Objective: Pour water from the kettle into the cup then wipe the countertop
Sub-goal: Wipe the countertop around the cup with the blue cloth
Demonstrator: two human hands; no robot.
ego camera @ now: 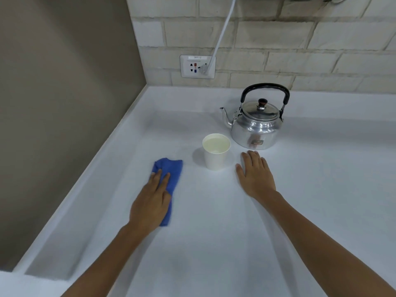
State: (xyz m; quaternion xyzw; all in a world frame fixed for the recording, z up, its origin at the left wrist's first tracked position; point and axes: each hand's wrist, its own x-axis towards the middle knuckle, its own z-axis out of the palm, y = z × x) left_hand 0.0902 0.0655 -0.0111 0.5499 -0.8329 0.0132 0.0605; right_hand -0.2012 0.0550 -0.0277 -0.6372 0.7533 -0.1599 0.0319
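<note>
A shiny metal kettle with a black handle stands upright on the white countertop, its spout pointing left. Just in front of it, to the left, a white paper cup holds water. My left hand lies flat on a folded blue cloth, pressing it onto the counter left of the cup. My right hand rests palm down on the bare counter, right of the cup and just in front of the kettle, fingers spread, holding nothing.
A wall socket with a white cable plugged in sits on the brick-tiled back wall. A brown side wall borders the counter on the left, along a raised white edge.
</note>
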